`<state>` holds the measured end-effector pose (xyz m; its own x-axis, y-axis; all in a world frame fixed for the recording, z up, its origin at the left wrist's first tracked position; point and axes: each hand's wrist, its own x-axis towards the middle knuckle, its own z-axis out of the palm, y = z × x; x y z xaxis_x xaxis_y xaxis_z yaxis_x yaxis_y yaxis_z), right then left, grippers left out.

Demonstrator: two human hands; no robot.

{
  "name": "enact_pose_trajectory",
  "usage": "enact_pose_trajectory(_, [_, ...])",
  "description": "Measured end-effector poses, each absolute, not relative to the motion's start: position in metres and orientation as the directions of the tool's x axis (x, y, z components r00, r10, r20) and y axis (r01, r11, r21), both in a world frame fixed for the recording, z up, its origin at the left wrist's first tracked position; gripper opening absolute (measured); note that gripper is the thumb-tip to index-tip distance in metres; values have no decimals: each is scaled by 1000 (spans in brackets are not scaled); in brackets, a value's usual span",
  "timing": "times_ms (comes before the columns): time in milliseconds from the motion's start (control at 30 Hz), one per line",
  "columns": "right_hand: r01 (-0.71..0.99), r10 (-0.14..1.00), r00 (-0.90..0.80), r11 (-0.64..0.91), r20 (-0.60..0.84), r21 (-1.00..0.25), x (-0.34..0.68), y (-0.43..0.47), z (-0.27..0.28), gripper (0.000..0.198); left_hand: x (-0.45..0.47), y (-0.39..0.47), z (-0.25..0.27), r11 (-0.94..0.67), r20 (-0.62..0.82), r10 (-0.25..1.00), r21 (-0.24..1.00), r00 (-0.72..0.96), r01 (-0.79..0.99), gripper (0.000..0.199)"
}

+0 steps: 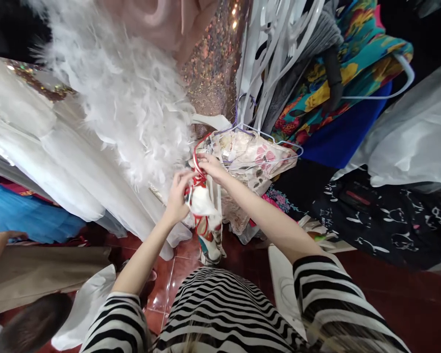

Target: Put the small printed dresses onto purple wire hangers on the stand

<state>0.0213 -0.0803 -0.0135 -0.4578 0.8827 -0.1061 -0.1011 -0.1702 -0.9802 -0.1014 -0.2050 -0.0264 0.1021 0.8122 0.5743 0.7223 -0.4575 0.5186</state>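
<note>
A white garment with red trim and colourful patches (204, 206) hangs down in front of my body. My left hand (178, 193) has its fingers closed on the upper left side of the garment, by the red trim. Just above and to the right, my right hand (212, 167) pinches the red-and-white strap (195, 159) of the same garment, which loops upward. Behind my right hand hangs a cream floral garment (266, 154) on a pale hanger (272, 137). How the fingertips lie on the fabric is partly hidden.
White feathery clothing (132, 93) and long white dresses (69, 147) hang on the left. A bundle of white hangers (275, 54), a floral teal dress (363, 54) and a black printed garment (397, 215) are on the right. Another person's head (36, 323) shows low left, above red floor tiles (169, 284).
</note>
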Motion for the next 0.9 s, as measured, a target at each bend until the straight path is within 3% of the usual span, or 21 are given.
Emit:
enact_pose_trajectory(67, [-180, 865, -502, -124, -17, -976, 26, -78, -10, 20, -107, -178, -31, -340, 564, 822, 599, -81, 725, 60])
enact_pose_trajectory(167, [-186, 838, -542, -57, 54, -981, 31, -75, -9, 19, -108, -148, -29, -265, 450, 889, 652, -81, 711, 67])
enact_pose_trajectory(267, [-68, 810, -581, 46, 77, -997, 41, -68, -16, 24, -99, -137, -17, -291, 375, 926, 634, 44, 716, 58])
enact_pose_trajectory(333, [15, 782, -605, 199, 150, -980, 52, -61, -21, 29, -93, -138, -10, -293, 331, 939, 623, 94, 725, 49])
enact_pose_trajectory(467, [257, 711, -634, 563, 303, -785, 81, -46, -33, 35, -92, -146, -9, -213, 289, 957, 619, 32, 756, 30])
enact_pose_trajectory(633, [650, 764, -633, 613, 127, -449, 108, -42, -40, 40, -115, -165, -18, -231, 356, 932, 723, -65, 651, 27])
enact_pose_trajectory(800, [715, 725, -687, 664, -43, -221, 111, -46, -37, 37, -137, -191, -20, -252, 373, 920, 798, -120, 547, 31])
enact_pose_trajectory(900, [786, 784, -615, 602, -82, -140, 102, -50, -35, 38, -150, -200, -16, -300, 450, 848, 843, -280, 446, 42])
